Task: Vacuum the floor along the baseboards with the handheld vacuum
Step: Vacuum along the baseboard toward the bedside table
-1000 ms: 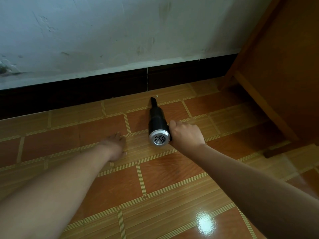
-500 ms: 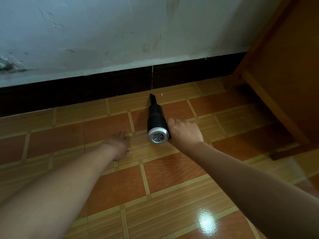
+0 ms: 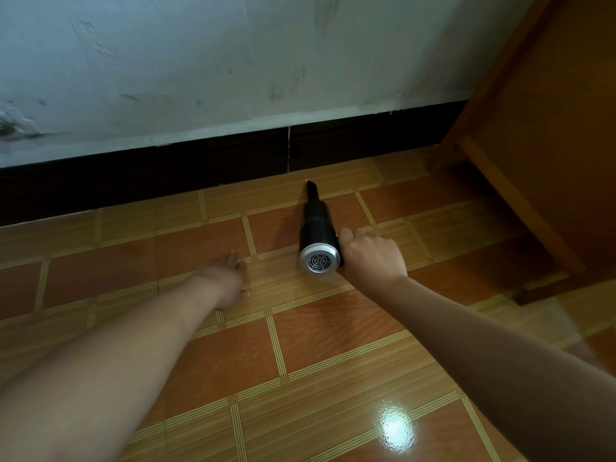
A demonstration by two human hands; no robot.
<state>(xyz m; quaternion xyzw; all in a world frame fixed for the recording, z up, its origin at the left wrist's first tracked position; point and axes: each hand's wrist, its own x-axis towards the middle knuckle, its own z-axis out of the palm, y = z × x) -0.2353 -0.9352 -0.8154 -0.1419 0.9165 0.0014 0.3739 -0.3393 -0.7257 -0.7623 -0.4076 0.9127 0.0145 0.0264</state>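
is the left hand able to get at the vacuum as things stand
Probably yes: the left hand rests on the floor beside the vacuum, nothing between them; the right hand grips its other side.

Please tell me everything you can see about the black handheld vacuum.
The black cylindrical handheld vacuum looks like plastic. Its body narrows to a slim slanted nozzle at the front; the rear end is a silver ring with a round grille. It is held low over the orange tiled floor, nozzle pointing at the dark baseboard and stopping just short of it. The right hand grips its right side.
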